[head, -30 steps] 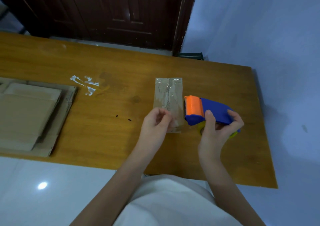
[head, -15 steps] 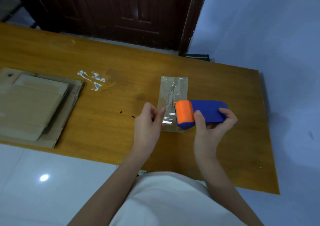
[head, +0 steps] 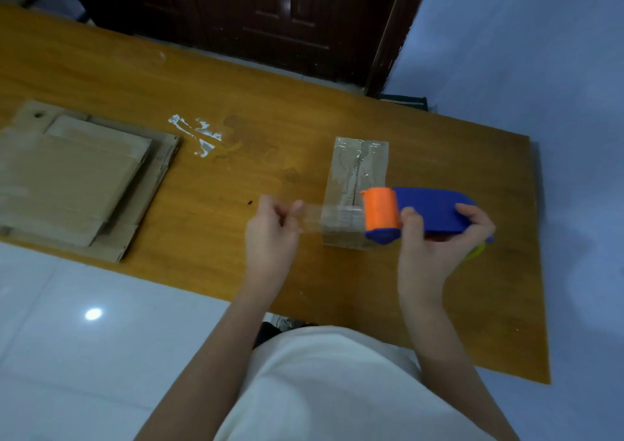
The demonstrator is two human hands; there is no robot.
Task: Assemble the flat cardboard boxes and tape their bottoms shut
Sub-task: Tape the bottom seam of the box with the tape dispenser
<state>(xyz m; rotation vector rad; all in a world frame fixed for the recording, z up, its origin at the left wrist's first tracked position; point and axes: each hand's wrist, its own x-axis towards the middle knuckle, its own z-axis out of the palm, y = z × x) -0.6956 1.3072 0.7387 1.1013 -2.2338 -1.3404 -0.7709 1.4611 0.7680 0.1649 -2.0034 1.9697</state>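
My left hand (head: 270, 234) pinches the free end of a strip of clear tape (head: 312, 219) between the thumb and the curled fingers, and the strip goes from there to the right, over the near part of the small cardboard box (head: 358, 170). The hand itself is in the air just left of the box, not touching it. The picture is a little blurred here, so I cannot tell exactly how the fingertips lie on the tape.

My right hand (head: 435, 244) grips the tape dispenser (head: 429, 212) from the near side: the thumb is on its blue top, the other fingers are curled around the far right end of the body. The orange head of the dispenser points to the left and is on the top face of the box, at its right edge. A bit of yellow-green shows under the dispenser, by my fingers.

The box stands on the bench (head: 236, 86) between my two hands, with its long side going away from me. Its top face is already covered with shiny tape along the middle seam.

Farther to the left of my left hand, well apart, a stack of flat cardboard boxes (head: 74, 177) lies on the bench. Between the stack and the box there are white scraps (head: 199, 133) stuck on the wood. Beyond the bench is a dark wooden door (head: 236, 11).
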